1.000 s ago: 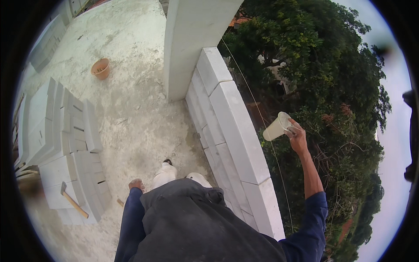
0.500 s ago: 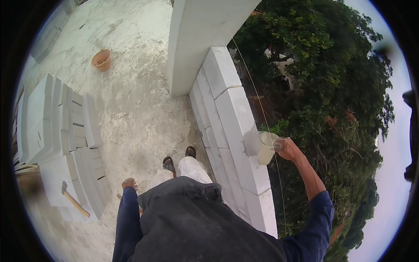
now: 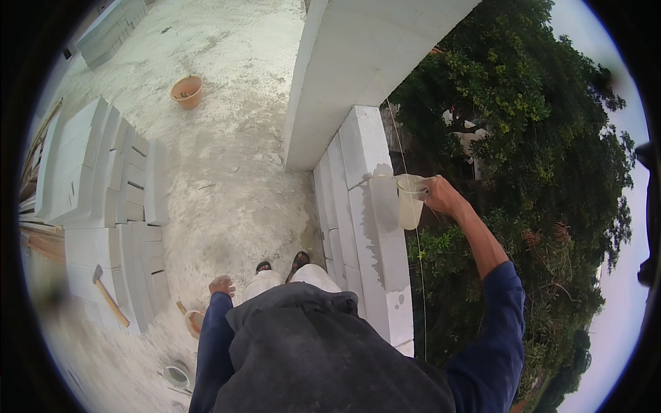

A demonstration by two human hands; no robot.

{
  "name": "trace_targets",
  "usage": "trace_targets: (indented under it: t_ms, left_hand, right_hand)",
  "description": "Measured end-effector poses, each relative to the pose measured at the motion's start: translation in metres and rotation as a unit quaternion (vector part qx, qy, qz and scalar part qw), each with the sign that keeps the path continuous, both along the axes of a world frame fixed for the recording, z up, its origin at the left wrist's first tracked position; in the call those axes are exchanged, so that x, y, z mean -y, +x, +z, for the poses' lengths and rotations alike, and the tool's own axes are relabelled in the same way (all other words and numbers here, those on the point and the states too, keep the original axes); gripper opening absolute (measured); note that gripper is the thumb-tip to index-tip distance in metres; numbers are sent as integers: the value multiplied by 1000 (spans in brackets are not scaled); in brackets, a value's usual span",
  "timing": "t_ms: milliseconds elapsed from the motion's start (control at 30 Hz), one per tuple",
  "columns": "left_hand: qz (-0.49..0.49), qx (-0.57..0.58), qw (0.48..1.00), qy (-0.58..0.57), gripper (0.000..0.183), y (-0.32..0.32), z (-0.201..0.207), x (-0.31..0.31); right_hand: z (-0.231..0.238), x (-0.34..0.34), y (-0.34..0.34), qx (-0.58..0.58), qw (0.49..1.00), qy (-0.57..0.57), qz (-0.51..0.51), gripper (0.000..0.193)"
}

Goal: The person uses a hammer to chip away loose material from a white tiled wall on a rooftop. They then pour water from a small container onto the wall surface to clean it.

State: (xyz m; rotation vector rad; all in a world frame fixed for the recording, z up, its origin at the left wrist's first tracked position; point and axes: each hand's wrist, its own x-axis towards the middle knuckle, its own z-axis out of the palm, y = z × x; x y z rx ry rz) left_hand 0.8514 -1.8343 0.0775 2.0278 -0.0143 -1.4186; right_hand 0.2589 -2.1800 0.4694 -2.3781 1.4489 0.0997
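My right hand grips the handle of a clear plastic jug, tilted over the top of a low wall of white blocks. Pale liquid shows inside the jug. A dark wet patch spreads over the block tops beside it, with small wet spots nearer me. My left hand hangs at my left side, fingers loosely apart, holding nothing. Just below it lies a round orange-rimmed container with a wooden handle, partly hidden by my sleeve.
A concrete pillar meets the wall's far end. A thin string runs along its outer edge, with trees beyond. At left, a hammer lies on stacked white blocks. An orange bucket and a small pail stand on the floor.
My right hand and the jug have moved farther along the wall toward the pillar. The wet patch has grown longer. The view has shifted, and my feet have changed position.
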Motion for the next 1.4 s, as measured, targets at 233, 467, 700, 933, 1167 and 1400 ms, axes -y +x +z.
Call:
trace_targets:
  t_ms: [233, 467, 700, 933, 1167, 1400]
  left_hand:
    - [71, 15, 997, 24, 21, -16, 15, -41]
    - [226, -74, 971, 1, 26, -26, -13, -140]
    - [-440, 238, 854, 146, 40, -29, -45, -188]
    - [-653, 347, 659, 140, 32, -5, -56, -111]
    - [-375, 22, 927, -7, 28, 61, -25, -21]
    - [-223, 22, 974, 28, 23, 111, -18, 43]
  right_hand:
    - [-6, 109, 27, -24, 998, -47, 46, 27]
    - [-3, 183, 49, -34, 995, -90, 41, 31]
    - [2, 203, 42, -21, 986, -163, 35, 28]
    - [5, 107, 7, -41, 991, -127, 11, 26]
    - [-1, -113, -24, -81, 996, -37, -30, 20]
    - [-14, -344, -36, -209, 962, 96, -146, 19]
